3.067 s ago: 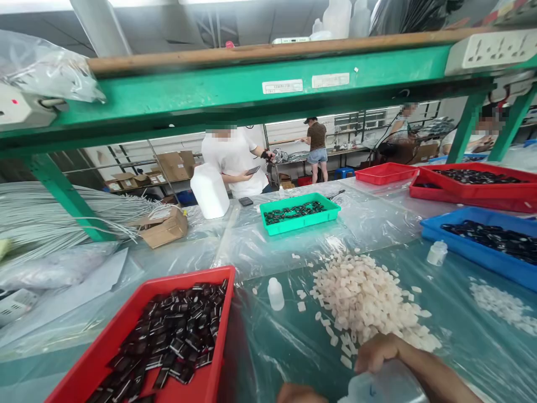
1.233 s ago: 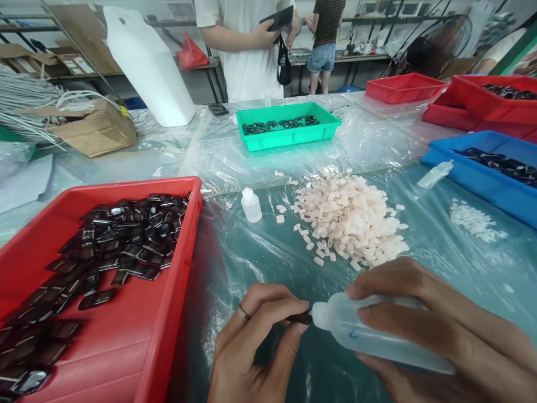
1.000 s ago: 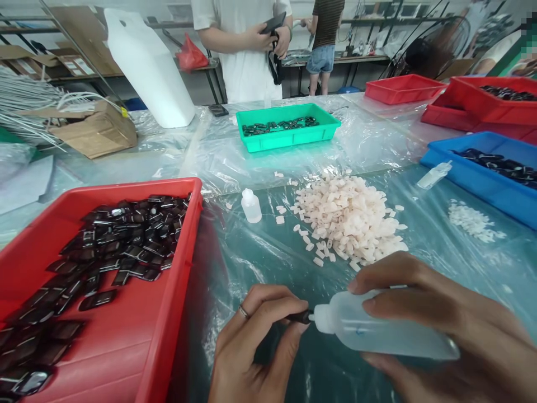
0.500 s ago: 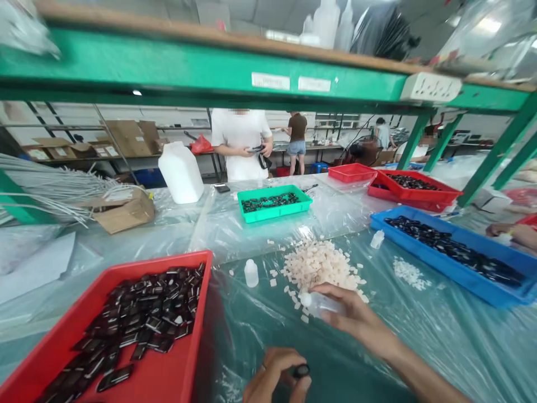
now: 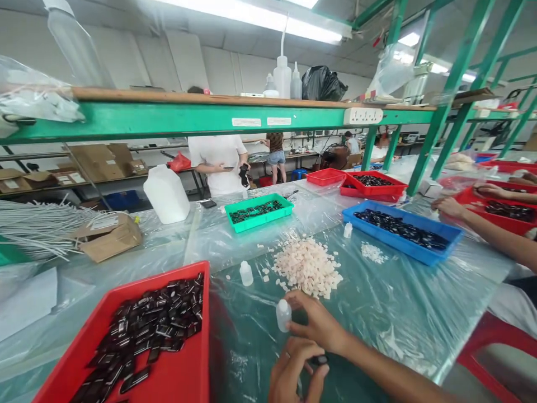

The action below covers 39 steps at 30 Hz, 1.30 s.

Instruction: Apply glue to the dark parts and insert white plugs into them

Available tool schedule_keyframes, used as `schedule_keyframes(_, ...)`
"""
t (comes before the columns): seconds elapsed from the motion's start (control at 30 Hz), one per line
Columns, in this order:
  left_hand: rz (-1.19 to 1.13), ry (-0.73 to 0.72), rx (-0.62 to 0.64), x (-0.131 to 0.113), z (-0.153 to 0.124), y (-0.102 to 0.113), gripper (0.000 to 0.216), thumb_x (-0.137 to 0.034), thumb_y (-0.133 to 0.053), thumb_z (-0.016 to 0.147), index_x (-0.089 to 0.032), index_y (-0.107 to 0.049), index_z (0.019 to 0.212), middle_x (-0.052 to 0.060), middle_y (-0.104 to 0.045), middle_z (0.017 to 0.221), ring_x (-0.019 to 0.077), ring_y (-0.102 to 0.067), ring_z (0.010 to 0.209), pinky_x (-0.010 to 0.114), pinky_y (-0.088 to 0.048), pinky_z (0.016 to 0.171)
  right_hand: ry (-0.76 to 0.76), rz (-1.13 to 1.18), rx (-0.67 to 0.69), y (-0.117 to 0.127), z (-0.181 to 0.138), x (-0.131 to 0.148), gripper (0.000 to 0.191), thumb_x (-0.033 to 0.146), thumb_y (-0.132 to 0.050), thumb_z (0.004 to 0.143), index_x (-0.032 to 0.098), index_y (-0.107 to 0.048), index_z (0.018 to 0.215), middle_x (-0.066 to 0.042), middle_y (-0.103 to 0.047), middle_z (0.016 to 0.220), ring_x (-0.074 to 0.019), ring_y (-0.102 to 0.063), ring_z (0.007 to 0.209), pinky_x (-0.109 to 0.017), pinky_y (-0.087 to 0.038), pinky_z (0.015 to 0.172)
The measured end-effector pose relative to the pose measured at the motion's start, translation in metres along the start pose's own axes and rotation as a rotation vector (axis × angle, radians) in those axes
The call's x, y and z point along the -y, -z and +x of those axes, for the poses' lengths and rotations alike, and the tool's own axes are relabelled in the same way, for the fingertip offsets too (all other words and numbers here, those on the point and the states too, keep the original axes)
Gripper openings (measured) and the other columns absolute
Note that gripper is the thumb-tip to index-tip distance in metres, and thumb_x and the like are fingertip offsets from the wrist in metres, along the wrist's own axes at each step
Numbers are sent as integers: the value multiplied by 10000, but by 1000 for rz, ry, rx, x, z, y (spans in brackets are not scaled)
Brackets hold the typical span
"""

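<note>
Black piece (image 5: 321, 360) sits pinched in left hand (image 5: 291, 369), near right hand (image 5: 318, 323) gripping bottle (image 5: 283, 317)

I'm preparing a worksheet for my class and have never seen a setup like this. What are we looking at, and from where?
There is no machine here, just a person's two bare hands. Every picture comes from one camera worn on that person's head, looking forward and down. The left hand pinches a small black piece; the right hand holds a small translucent plastic bottle. Beneath them is a plastic-covered green table. On it are a heap of small cream-coloured pieces, a large red plastic tray with shiny dark pieces, a blue plastic tray and a bright green plastic tray.
</note>
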<state>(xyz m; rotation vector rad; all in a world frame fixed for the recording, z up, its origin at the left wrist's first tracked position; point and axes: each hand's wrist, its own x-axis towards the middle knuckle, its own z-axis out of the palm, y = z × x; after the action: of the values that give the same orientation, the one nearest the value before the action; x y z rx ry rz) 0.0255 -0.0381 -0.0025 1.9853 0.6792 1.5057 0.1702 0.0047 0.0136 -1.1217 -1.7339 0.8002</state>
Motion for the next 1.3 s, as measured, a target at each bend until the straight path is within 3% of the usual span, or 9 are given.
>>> schedule_keyframes(0.1, -31, 82, 74, -6, 1, 7, 68, -239, -664, 952, -254, -727, 975, 15, -747, 902, 147, -702, 684, 232, -581, 658, 13, -80, -44, 19, -5, 3, 387, 395, -704, 963, 185, -616, 1277, -83, -666, 1221, -252, -658, 1102, -489, -548, 972)
schedule_keyframes(0.2, -64, 158, 134, -10, 2, 11, 78, -240, -675, 960, -263, -733, 1007, 21, -747, 958, 157, -695, 738, 247, -568, 702, -59, -189, -264, 60, -22, -6, 380, 393, -645, 1005, 190, -590, 1321, -99, -623, 1313, -256, -642, 1140, -492, -545, 983)
schedule_keyframes(0.3, -85, 206, 168, -11, 1, 11, 75, -249, -672, 966, -268, -732, 1007, 23, -748, 986, 159, -678, 739, 257, -551, 702, -201, -343, -464, 100, -46, -19, 319, 397, -594, 1035, 173, -610, 1261, -85, -646, 1230, -232, -664, 1052, -450, -572, 915)
schedule_keyframes(0.37, -87, 229, 182, -11, -1, 11, 74, -270, -674, 967, -274, -736, 1007, 22, -750, 989, 162, -673, 729, 265, -544, 704, -272, -435, -425, 113, -57, -28, 274, 389, -615, 1026, 160, -643, 1173, -62, -675, 1120, -201, -679, 950, -403, -590, 845)
schedule_keyframes(0.53, -62, 267, 178, -6, -3, 9, 117, -331, -637, 987, -281, -740, 1013, 31, -752, 1003, 176, -686, 739, 263, -539, 677, -335, -613, -192, 105, -51, -43, 214, 343, -621, 1026, 184, -654, 1165, -67, -672, 1162, -178, -674, 934, -369, -596, 830)
schedule_keyframes(0.77, -20, 225, 167, 1, -4, 6, 139, -305, -598, 986, -267, -731, 970, 28, -731, 885, 149, -667, 665, 212, -550, 603, -390, -781, -55, 105, -16, -59, 197, 339, -641, 1014, 166, -666, 1105, -61, -681, 1119, -190, -678, 954, -389, -590, 853)
schedule_keyframes(0.93, -13, 231, 164, 6, -5, 3, 136, -216, -586, 958, -252, -715, 981, 44, -722, 897, 159, -677, 692, 211, -553, 591, -394, -749, -42, 117, -18, -61, 203, 356, -649, 1009, 156, -669, 1033, -42, -688, 1007, -168, -675, 864, -350, -591, 788)
schedule_keyframes(1.13, -15, 233, 178, 3, -3, 6, 170, -149, -601, 919, -253, -712, 996, 24, -719, 905, 153, -684, 709, 208, -551, 605, -280, -438, -117, 116, -63, -23, 276, 367, -483, 1057, 156, -635, 1152, 9, -676, 736, -126, -649, 563, -278, -587, 606)
schedule_keyframes(1.3, -32, 266, 203, -9, 2, 14, 162, -178, -617, 957, -274, -692, 1063, -4, -739, 974, 152, -713, 843, 228, -548, 776, -148, -210, -211, 59, -89, 35, 254, 395, -521, 1036, 213, -674, 1124, 0, -719, 757, -151, -713, 645, -243, -594, 606)
